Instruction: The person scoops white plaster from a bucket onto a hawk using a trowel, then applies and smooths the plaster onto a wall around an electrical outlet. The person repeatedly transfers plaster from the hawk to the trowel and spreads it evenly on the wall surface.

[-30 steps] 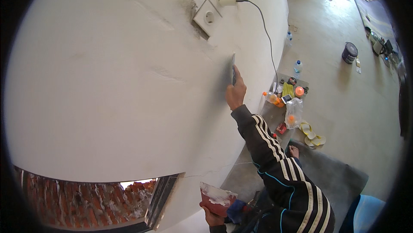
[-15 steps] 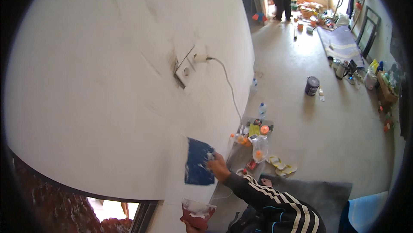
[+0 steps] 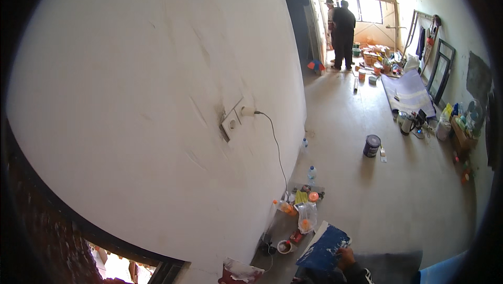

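Note:
My right hand grips a flat blue putty spreader by its right side. White filler smears its face, and it is held over the floor, away from the wall. At the lower edge shows a dark red spreader with white filler along its top; my left hand is out of the picture below it. On the white wall, a tilted socket plate stands off the surface among dark scuffs. A white plug with a grey cable is plugged in beside it.
Bottles and bags and a white cup line the wall's foot. A dark paint bucket and a brush are mid-floor. Two people stand far off near clutter. At lower left is a dark-framed opening.
My right hand has drawn the blue spreader off the wall, down and to the right. The view has tilted up, showing the window and people; my left hand has dropped out of sight.

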`<action>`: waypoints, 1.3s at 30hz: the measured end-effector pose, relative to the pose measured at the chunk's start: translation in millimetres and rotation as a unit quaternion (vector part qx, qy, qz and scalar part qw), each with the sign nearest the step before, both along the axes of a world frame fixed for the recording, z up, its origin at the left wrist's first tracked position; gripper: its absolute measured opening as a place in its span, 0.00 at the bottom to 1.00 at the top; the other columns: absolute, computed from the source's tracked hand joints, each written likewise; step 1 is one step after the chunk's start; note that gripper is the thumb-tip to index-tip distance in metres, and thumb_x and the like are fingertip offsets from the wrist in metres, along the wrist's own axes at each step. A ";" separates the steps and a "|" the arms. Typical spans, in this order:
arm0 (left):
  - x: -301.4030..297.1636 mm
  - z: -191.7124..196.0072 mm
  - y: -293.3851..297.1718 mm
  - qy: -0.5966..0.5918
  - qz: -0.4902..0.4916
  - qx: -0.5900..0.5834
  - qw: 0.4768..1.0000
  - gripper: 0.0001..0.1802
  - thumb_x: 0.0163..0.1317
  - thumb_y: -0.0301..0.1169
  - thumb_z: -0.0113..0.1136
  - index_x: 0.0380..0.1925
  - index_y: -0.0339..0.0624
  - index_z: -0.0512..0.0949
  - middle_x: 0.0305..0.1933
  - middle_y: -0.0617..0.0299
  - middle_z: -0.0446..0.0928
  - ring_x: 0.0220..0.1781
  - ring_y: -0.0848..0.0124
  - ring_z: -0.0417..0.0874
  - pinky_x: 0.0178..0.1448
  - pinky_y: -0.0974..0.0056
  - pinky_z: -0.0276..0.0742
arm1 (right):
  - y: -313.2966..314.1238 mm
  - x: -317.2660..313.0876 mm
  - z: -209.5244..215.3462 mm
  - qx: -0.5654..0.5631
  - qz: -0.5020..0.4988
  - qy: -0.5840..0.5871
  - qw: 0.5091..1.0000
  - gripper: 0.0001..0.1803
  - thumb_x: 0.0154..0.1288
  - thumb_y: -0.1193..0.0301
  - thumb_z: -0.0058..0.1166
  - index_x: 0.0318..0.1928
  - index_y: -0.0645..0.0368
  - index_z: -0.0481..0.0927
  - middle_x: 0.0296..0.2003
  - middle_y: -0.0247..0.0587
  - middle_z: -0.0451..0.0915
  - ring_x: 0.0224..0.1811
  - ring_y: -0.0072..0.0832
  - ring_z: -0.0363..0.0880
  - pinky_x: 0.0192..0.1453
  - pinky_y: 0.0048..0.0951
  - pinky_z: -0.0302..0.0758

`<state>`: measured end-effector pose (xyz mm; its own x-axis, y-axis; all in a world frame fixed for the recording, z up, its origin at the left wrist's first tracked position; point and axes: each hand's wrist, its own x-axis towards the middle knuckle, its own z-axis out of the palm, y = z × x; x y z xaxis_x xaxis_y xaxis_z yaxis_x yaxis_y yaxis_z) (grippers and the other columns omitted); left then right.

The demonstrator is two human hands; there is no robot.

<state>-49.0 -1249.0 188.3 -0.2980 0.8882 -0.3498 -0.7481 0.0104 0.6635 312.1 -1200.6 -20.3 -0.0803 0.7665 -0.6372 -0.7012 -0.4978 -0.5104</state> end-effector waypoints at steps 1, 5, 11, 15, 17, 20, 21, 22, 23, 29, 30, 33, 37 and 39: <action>3.1 0.0 1.9 -0.002 -0.001 0.002 1.000 0.24 0.66 0.57 0.47 0.48 0.52 0.65 0.41 0.62 0.68 0.40 0.63 0.70 0.40 0.53 0.68 | -0.3 5.8 16.6 0.025 -0.024 0.037 0.999 0.16 0.50 0.79 0.40 0.41 0.63 0.75 0.39 0.46 0.80 0.42 0.38 0.80 0.51 0.44 0.79; 16.3 0.0 4.1 -0.008 0.000 0.005 1.000 0.23 0.66 0.57 0.48 0.44 0.50 0.69 0.35 0.62 0.72 0.34 0.66 0.73 0.34 0.58 0.71 | 14.3 17.8 37.2 0.137 -0.015 -0.098 0.986 0.15 0.49 0.76 0.42 0.39 0.63 0.76 0.39 0.43 0.80 0.44 0.38 0.79 0.52 0.43 0.79; 45.0 5.7 9.6 -0.081 -0.130 0.150 0.977 0.23 0.65 0.51 0.54 0.49 0.45 0.72 0.38 0.63 0.78 0.40 0.68 0.79 0.45 0.62 0.76 | 40.5 49.5 56.0 0.100 -0.087 0.110 0.985 0.18 0.49 0.68 0.47 0.42 0.60 0.78 0.42 0.42 0.81 0.47 0.38 0.79 0.57 0.42 0.76; 87.4 1.4 20.6 0.126 0.000 0.024 0.992 0.31 0.69 0.44 0.50 0.64 0.32 0.60 0.63 0.52 0.68 0.64 0.58 0.70 0.66 0.52 0.67 | 67.7 76.2 122.5 0.143 -0.142 0.122 0.972 0.19 0.52 0.68 0.48 0.46 0.59 0.77 0.44 0.40 0.80 0.46 0.37 0.79 0.55 0.40 0.76; 111.3 -2.9 23.0 0.106 -0.004 -0.003 0.994 0.29 0.69 0.42 0.50 0.62 0.34 0.62 0.60 0.53 0.71 0.61 0.59 0.73 0.63 0.52 0.70 | 73.7 95.6 146.7 0.173 -0.143 0.095 0.970 0.21 0.52 0.68 0.49 0.48 0.58 0.76 0.44 0.39 0.79 0.46 0.36 0.79 0.54 0.38 0.77; 150.5 -13.2 28.4 0.088 0.002 -0.009 0.996 0.26 0.69 0.41 0.51 0.60 0.35 0.66 0.55 0.55 0.74 0.55 0.61 0.77 0.57 0.54 0.74 | 73.4 135.0 158.3 0.202 -0.115 0.044 0.972 0.25 0.50 0.68 0.51 0.52 0.59 0.73 0.46 0.39 0.78 0.48 0.36 0.78 0.52 0.38 0.77; 165.5 -17.8 32.7 0.078 -0.002 0.032 0.996 0.25 0.69 0.41 0.52 0.59 0.36 0.67 0.54 0.55 0.76 0.53 0.61 0.79 0.54 0.54 0.76 | 75.7 149.7 156.5 0.194 -0.100 0.031 0.975 0.26 0.50 0.68 0.52 0.53 0.59 0.73 0.46 0.39 0.77 0.48 0.36 0.78 0.52 0.38 0.77; 179.7 -21.6 37.2 0.092 0.004 -0.006 0.996 0.25 0.69 0.40 0.51 0.59 0.35 0.67 0.53 0.55 0.76 0.52 0.63 0.79 0.54 0.57 0.76 | 75.3 166.2 154.6 0.186 -0.085 0.018 0.979 0.28 0.49 0.68 0.52 0.54 0.59 0.72 0.46 0.40 0.77 0.49 0.36 0.77 0.52 0.38 0.77; 193.6 -24.7 42.0 0.100 -0.001 -0.010 0.995 0.25 0.69 0.40 0.51 0.59 0.35 0.68 0.53 0.56 0.76 0.51 0.64 0.79 0.54 0.59 0.75 | 73.0 181.0 150.8 0.161 -0.101 0.000 0.982 0.29 0.49 0.69 0.54 0.55 0.60 0.71 0.45 0.40 0.76 0.47 0.35 0.77 0.51 0.37 0.77; 283.9 -27.3 71.6 0.172 0.088 -0.035 0.981 0.22 0.69 0.44 0.53 0.50 0.35 0.75 0.44 0.63 0.78 0.44 0.73 0.79 0.49 0.65 0.74 | 82.5 263.2 143.6 0.207 -0.022 -0.197 0.958 0.30 0.50 0.74 0.55 0.57 0.63 0.69 0.47 0.42 0.76 0.47 0.33 0.77 0.55 0.32 0.73; 294.3 -24.1 73.3 0.246 0.080 -0.056 0.964 0.23 0.69 0.45 0.52 0.49 0.34 0.76 0.45 0.63 0.78 0.43 0.73 0.79 0.49 0.65 0.75 | 86.2 276.5 146.7 0.183 0.014 -0.245 0.952 0.30 0.50 0.74 0.55 0.58 0.64 0.69 0.48 0.43 0.76 0.48 0.32 0.76 0.56 0.31 0.73; 319.5 -12.0 81.2 0.281 0.063 -0.096 0.953 0.22 0.71 0.45 0.49 0.46 0.34 0.77 0.40 0.65 0.77 0.39 0.78 0.74 0.44 0.71 0.71 | 113.3 294.6 163.2 0.264 0.060 -0.241 0.932 0.31 0.54 0.73 0.60 0.59 0.65 0.67 0.50 0.42 0.76 0.49 0.31 0.75 0.56 0.29 0.71; 335.2 1.9 91.0 0.319 0.002 -0.073 0.945 0.19 0.72 0.41 0.47 0.44 0.34 0.77 0.35 0.69 0.75 0.36 0.80 0.72 0.40 0.72 0.69 | 159.2 298.3 212.3 0.399 0.217 -0.366 0.812 0.26 0.57 0.77 0.59 0.57 0.67 0.68 0.44 0.46 0.79 0.45 0.33 0.79 0.51 0.30 0.73; 334.9 5.9 97.4 0.351 -0.011 -0.085 0.932 0.19 0.72 0.41 0.47 0.43 0.34 0.77 0.34 0.69 0.74 0.35 0.80 0.71 0.39 0.72 0.68 | 173.8 293.6 246.8 0.485 0.292 -0.488 0.665 0.23 0.57 0.78 0.58 0.54 0.68 0.69 0.40 0.51 0.81 0.41 0.38 0.81 0.47 0.32 0.75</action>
<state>285.9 -1151.6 194.3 -0.4888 0.8463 -0.2118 -0.1278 0.1707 0.9770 605.7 -1026.8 226.5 -0.4557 0.8746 0.1658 0.3668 0.3542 -0.8602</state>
